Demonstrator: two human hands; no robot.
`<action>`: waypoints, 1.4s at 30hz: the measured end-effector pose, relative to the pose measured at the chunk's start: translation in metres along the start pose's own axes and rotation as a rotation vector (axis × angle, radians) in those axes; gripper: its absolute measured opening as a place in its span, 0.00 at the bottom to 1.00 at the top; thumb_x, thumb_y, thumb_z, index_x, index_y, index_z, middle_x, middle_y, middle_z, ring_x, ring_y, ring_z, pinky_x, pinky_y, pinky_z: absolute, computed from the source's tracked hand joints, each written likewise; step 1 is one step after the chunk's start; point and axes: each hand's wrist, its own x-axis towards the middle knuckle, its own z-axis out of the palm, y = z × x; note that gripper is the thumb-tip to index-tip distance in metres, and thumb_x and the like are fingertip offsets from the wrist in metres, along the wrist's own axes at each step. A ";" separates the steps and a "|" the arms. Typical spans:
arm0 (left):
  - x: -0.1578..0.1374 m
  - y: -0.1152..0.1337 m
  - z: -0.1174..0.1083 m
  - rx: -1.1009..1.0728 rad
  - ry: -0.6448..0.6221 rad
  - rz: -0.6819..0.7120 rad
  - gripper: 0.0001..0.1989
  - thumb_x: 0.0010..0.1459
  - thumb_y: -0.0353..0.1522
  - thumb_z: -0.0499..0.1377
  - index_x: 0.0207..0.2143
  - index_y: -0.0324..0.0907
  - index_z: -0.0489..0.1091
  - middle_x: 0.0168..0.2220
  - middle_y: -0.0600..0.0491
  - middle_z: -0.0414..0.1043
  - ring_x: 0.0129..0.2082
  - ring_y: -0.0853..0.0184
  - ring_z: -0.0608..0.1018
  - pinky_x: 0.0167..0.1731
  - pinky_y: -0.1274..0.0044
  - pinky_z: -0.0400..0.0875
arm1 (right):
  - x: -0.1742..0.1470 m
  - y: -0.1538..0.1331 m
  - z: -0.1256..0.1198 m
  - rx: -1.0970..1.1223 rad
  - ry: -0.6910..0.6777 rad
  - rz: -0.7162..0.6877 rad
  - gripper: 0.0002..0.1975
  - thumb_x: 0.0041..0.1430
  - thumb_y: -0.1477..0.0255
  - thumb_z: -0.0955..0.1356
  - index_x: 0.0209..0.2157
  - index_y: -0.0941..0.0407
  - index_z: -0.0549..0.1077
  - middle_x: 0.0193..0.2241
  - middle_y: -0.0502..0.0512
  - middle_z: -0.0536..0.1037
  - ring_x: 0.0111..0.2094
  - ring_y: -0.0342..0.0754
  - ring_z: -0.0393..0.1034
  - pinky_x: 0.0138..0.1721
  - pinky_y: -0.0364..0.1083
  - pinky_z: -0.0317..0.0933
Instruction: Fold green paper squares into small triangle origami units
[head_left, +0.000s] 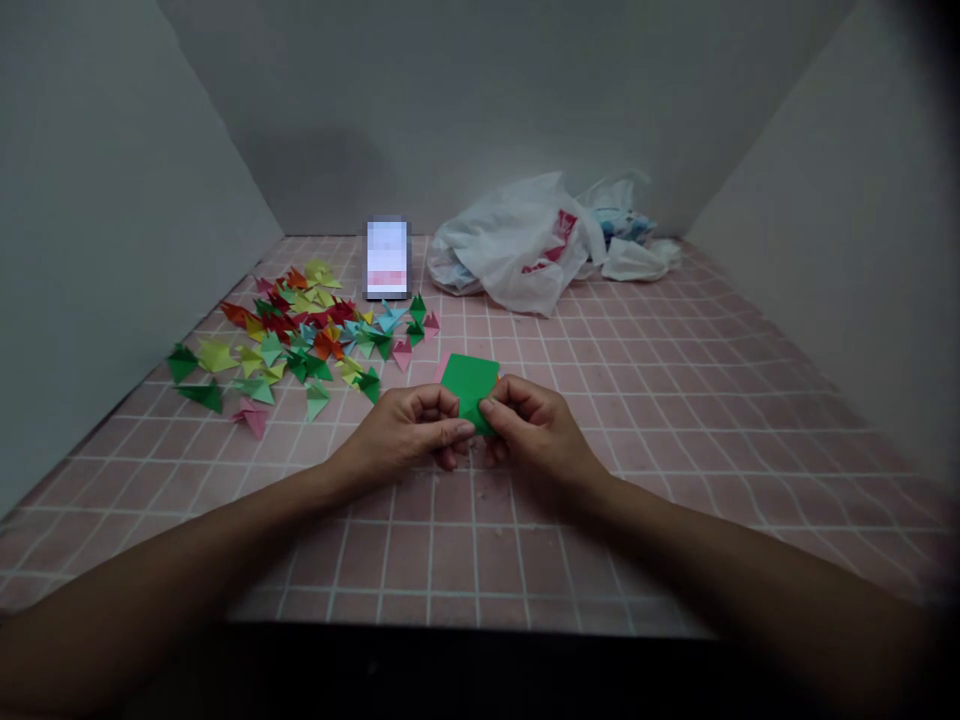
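Near the middle of the table my left hand (412, 425) and my right hand (536, 428) face each other, both closed in a pinch. Between their fingertips is a small piece of green origami paper (477, 412), its lower part folded to a point. Just beyond it shows a flat green area (471, 375); I cannot tell whether it belongs to the held piece or is the top of a paper stack. Pink and orange edges peek out at its sides. My fingers cover part of the held paper's sides.
Left of my hands spreads a pile of small folded paper pieces (300, 363) in many colours. A lit phone (387, 260) stands upright behind it. White plastic bags (517, 245) lie at the back. Pale walls border the pink checked tablecloth (720, 440).
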 end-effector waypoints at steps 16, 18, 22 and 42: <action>-0.002 0.001 0.002 0.019 0.044 -0.041 0.14 0.52 0.37 0.66 0.26 0.39 0.65 0.21 0.57 0.72 0.18 0.75 0.73 0.20 0.83 0.67 | 0.000 0.004 0.002 0.030 0.004 0.009 0.13 0.58 0.64 0.70 0.26 0.54 0.64 0.18 0.42 0.66 0.16 0.38 0.62 0.20 0.41 0.60; -0.002 0.001 0.003 0.034 0.049 -0.036 0.15 0.51 0.37 0.68 0.25 0.40 0.65 0.20 0.58 0.71 0.17 0.75 0.72 0.19 0.83 0.66 | 0.000 0.005 0.003 0.011 0.003 0.003 0.13 0.58 0.65 0.70 0.26 0.54 0.64 0.18 0.42 0.66 0.17 0.38 0.61 0.20 0.41 0.60; -0.002 0.000 0.003 0.047 0.055 -0.008 0.16 0.50 0.37 0.69 0.25 0.40 0.64 0.18 0.59 0.69 0.18 0.75 0.71 0.20 0.83 0.64 | 0.000 0.006 0.003 -0.036 -0.005 -0.028 0.13 0.60 0.65 0.69 0.26 0.54 0.64 0.18 0.42 0.66 0.17 0.39 0.62 0.19 0.41 0.60; -0.004 -0.004 0.005 -0.005 -0.008 -0.030 0.11 0.53 0.36 0.64 0.26 0.40 0.67 0.20 0.60 0.66 0.18 0.76 0.67 0.19 0.83 0.61 | 0.000 0.004 -0.003 -0.033 -0.179 0.033 0.16 0.64 0.60 0.67 0.26 0.54 0.65 0.17 0.44 0.67 0.17 0.40 0.62 0.19 0.41 0.57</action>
